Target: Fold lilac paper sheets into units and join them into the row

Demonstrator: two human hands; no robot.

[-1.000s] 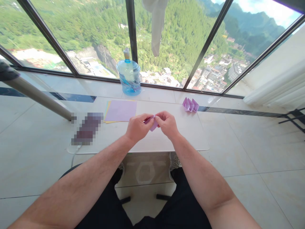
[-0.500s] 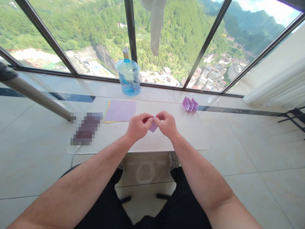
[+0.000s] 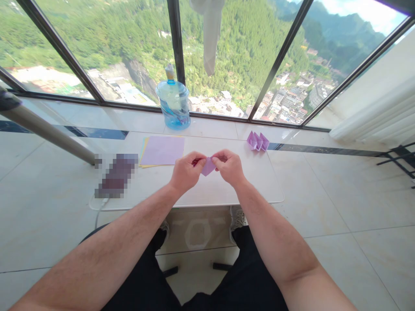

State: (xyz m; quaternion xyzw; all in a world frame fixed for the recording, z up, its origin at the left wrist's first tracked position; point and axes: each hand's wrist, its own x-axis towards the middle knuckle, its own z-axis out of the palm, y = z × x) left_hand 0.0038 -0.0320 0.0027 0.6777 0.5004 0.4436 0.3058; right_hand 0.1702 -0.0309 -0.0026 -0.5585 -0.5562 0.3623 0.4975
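My left hand [image 3: 186, 172] and my right hand [image 3: 228, 166] meet over the middle of a small white table [image 3: 256, 185]. Together they pinch a small folded piece of purple paper [image 3: 208, 166], each hand closed on one side of it. The piece hangs as a small pointed shape between my fingertips, just above the tabletop. A stack of flat coloured sheets [image 3: 162, 150], purple on top, lies to the left behind my hands. Several folded purple paper pieces [image 3: 258, 141] stand at the table's far right corner.
A blurred dark object [image 3: 116, 175] lies on the table's left end, with a cable hanging down. A blue water jug [image 3: 173, 102] stands on the ledge by the windows. A pale pole [image 3: 45, 129] slants in from the left. Tiled floor surrounds the table.
The purple piece has been turned between my fingertips and now shows a wider flat face. Both hands stay at the same spot.
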